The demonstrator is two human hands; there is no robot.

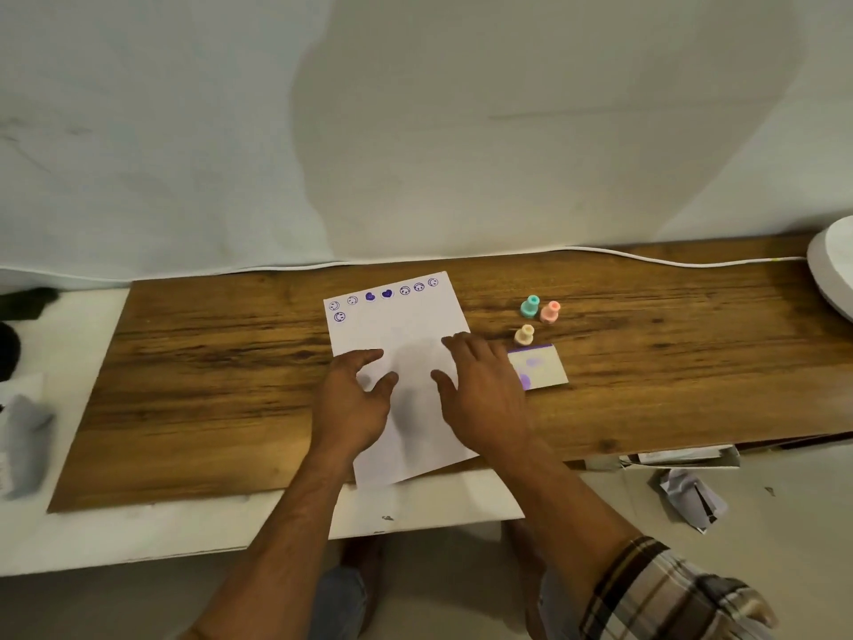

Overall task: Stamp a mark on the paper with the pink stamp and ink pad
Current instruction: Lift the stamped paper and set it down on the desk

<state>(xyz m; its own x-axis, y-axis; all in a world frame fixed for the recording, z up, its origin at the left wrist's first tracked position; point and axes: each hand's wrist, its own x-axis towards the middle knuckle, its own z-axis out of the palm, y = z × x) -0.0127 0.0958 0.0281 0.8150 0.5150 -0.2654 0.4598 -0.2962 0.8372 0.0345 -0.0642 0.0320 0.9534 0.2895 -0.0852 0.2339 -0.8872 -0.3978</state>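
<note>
My left hand [353, 399] and right hand [484, 390] are lying spread, grasping nothing, on the paper [401, 334] | pink stamp [550, 311] is standing right of paper | ink pad [542, 369] is lying beside my right hand.

1. The left hand [353, 399] lies palm down with its fingers [369, 355] spread and pointing away from the body, the thumb angled out toward the other hand.
2. The left forearm is bare and runs up from the lower middle of the view, leaning slightly rightward to the wrist.
3. The right hand [484, 385] is also palm down and flat, fingers [454, 339] splayed forward and leftward, thumb stretched toward the left hand.
4. The two hands sit near each other, apart, thumbs not touching; neither grips anything.
5. The right forearm comes in from the lower right, with a plaid sleeve rolled up near the elbow.
</note>
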